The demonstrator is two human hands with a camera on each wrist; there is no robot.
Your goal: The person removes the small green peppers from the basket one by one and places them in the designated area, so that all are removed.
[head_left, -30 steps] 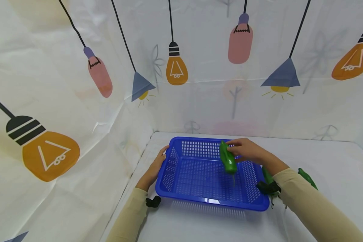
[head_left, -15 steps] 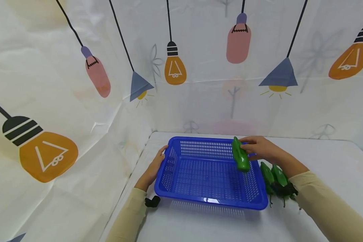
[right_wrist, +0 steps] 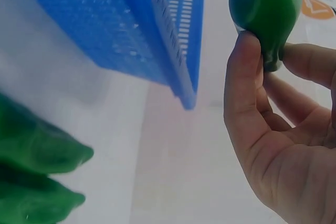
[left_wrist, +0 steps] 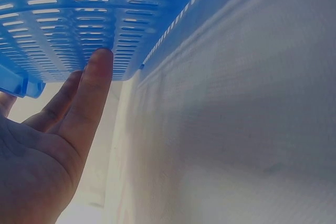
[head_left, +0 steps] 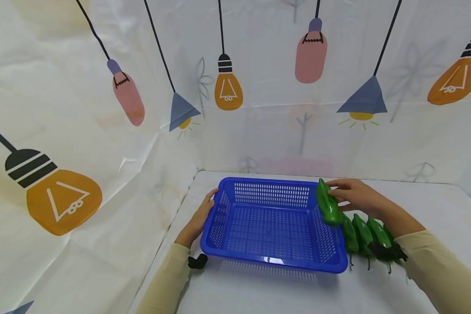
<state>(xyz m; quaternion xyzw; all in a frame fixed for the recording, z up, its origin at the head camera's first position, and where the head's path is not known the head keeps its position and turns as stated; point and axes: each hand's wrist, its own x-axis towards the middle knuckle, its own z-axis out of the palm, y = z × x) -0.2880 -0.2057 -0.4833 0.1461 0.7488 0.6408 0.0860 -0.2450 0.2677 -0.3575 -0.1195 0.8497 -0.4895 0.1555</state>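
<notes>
A shiny green pepper (head_left: 329,205) is pinched near its tapered end by my right hand (head_left: 359,196), over the right end of the blue basket (head_left: 274,260). In the right wrist view, thumb and fingers close on the narrow tip of the pepper (right_wrist: 265,3). My left hand (head_left: 198,218) holds the basket's left rim. From the left wrist, the fingers of that hand (left_wrist: 52,150) lie against the perforated outer side (left_wrist: 68,35); the thumb is mostly hidden. Nothing lies inside the basket.
Several more green peppers (head_left: 363,235) lie in a row on the white table (head_left: 259,296), just right of the basket, partly hidden by the right wrist's dark strap (head_left: 388,251). White lamp-printed sheeting (head_left: 267,139) rises behind and at the left.
My right hand has carried the pepper rightward from above the basket's interior to its right end. More of the peppers on the table now show. The left hand keeps its place.
</notes>
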